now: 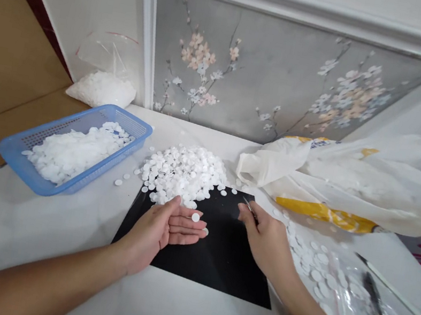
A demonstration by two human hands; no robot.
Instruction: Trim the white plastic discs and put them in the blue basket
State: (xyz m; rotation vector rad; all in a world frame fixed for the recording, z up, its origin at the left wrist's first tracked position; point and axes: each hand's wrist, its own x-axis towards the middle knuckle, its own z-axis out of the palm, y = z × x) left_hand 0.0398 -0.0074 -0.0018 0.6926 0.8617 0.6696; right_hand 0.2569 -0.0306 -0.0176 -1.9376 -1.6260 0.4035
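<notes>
My left hand is palm up over a black sheet, its fingers stretched out. A small white disc lies on its fingers, and another disc is at the fingertips. Above the right side of the sheet, my right hand is closed around a slim pointed metal tool; its exact kind is hard to make out. A heap of white discs spreads over the sheet's far edge, just beyond my left hand.
At left stands a blue plastic basket holding many discs, with a clear bag behind it. A white and yellow plastic bag lies at right. Nearer are scattered discs, a black-handled tool and a thin pointed stick.
</notes>
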